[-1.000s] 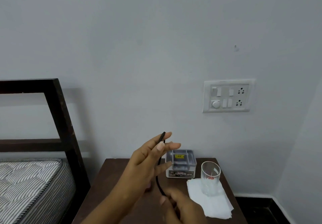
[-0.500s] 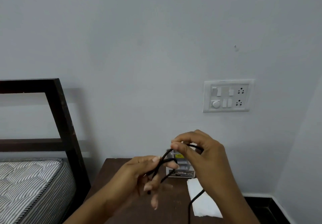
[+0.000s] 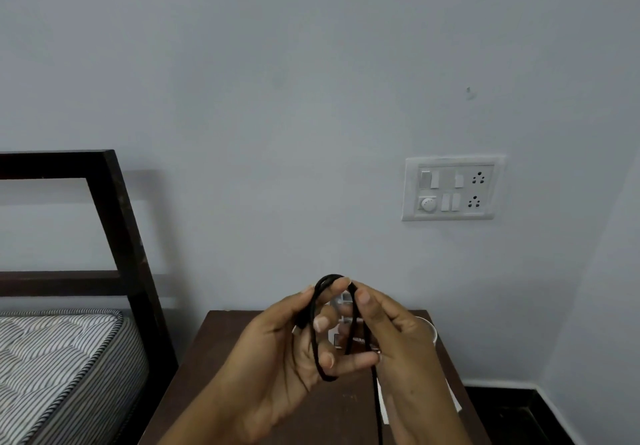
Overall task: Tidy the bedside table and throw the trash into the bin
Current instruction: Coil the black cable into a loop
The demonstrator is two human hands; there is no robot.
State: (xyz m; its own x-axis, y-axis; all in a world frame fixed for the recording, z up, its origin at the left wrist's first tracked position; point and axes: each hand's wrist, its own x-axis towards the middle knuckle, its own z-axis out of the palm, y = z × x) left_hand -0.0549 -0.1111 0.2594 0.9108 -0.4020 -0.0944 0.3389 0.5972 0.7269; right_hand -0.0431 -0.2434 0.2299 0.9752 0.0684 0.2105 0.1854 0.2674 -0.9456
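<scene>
Over the table (image 3: 214, 351), both hands are up at mid-height with a black cable (image 3: 313, 327) between them.

- Step, as I read it: coiling the cable so it can be put away. No trash is handled yet.
- Left hand (image 3: 273, 358): fingers curled, a loop running round them, thumb closed on its top.
- Right hand (image 3: 408, 351): thumb and forefinger pinch the cable at the top of the loop, touching the left fingertips.
- The loose tail drops from under the right hand and leaves the bottom of the view, so I can't tell how much is left.

Next move, my guess: draw the tail up and lay another turn beside the first. That needs the left hand to hold its clamp so the loop does not spring open.

Hard to make out:
- The hands cover most of the tabletop.
- Only the rim of the glass (image 3: 430, 328) shows.
- Only a strip of the tissue (image 3: 383, 410) shows.
- A box (image 3: 341, 339) is glimpsed through the loop.
- The bin is not in view.
- The cable's plug ends are hidden.
</scene>
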